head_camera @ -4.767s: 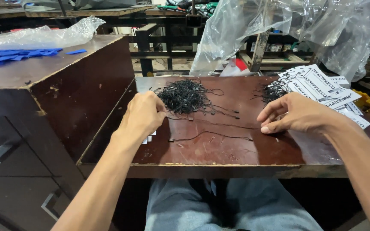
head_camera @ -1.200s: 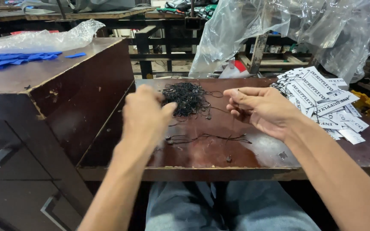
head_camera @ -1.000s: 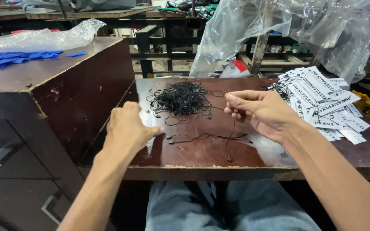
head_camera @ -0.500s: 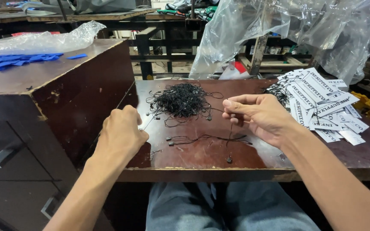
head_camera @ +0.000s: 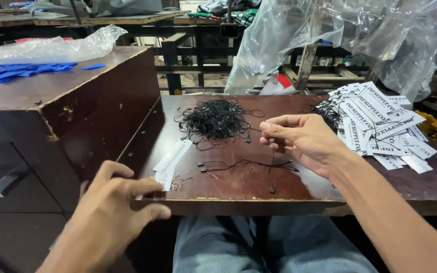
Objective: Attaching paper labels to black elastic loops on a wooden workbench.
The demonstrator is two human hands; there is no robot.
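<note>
From the head camera I saw the left hand point(head_camera: 110, 212) at the near left corner of the low wooden table point(head_camera: 330, 189), its fingers spread and empty, the fingertips resting on the end of two white paper tags point(head_camera: 170, 163) that lay there. The right hand point(head_camera: 302, 141) hovered over the middle of the table with the thumb and first fingers drawn together (I could not tell if a thin cord was pinched between them). A loose black cord point(head_camera: 246, 164) lay just under this hand, its long axis going left to right, so the right hand was clearly the nearer one. The tangle of black cords point(head_camera: 216, 119) was further back, between both hands. The heap of printed white tags point(head_camera: 380, 126) lay beside the right wrist.
</note>
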